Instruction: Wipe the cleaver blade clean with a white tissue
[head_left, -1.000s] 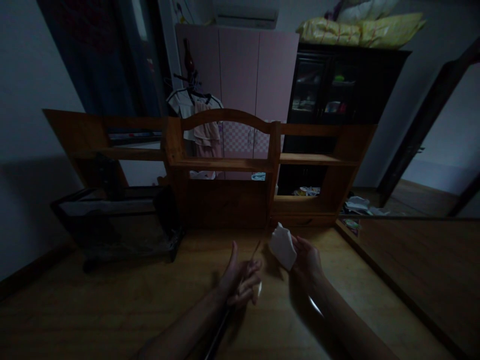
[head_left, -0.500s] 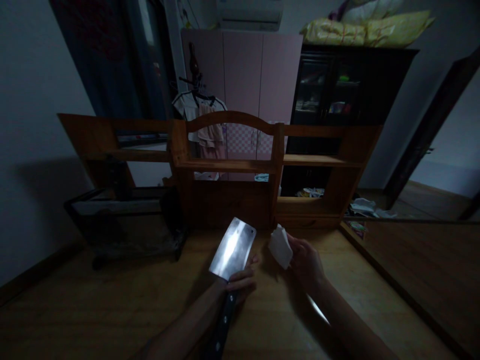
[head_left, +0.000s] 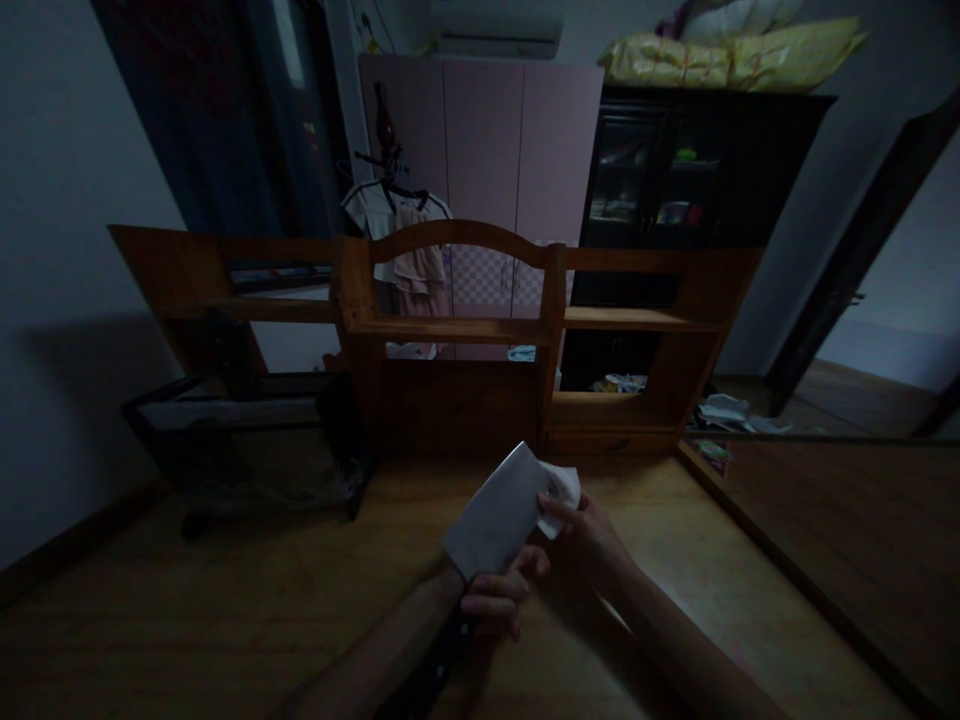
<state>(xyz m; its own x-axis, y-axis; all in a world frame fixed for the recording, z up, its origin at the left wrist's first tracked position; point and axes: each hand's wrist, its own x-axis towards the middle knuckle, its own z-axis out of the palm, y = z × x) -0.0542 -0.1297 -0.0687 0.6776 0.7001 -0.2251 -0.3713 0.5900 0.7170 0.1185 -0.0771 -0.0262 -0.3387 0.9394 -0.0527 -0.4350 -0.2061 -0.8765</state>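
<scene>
My left hand (head_left: 499,595) is closed round a cleaver (head_left: 491,515) where its dark riveted handle meets the blade. The broad metal blade tilts up and to the right above the table, with the handle running down towards me. In my right hand (head_left: 592,540) a folded white tissue (head_left: 568,484) is pinched between thumb and fingers. The tissue touches or overlaps the far right edge of the blade, near its corner. Part of the tissue is hidden by my fingers.
Below my hands lies a wooden tabletop (head_left: 315,610). A wooden shelf unit (head_left: 450,328) stands along its far side. At the left is a dark-framed glass tank (head_left: 247,450). A raised wooden edge (head_left: 780,570) runs along the right.
The cleaver has turned and shifted right, its bright reflection now gone. The tissue, held apart from the blade before, has come against its far right edge.
</scene>
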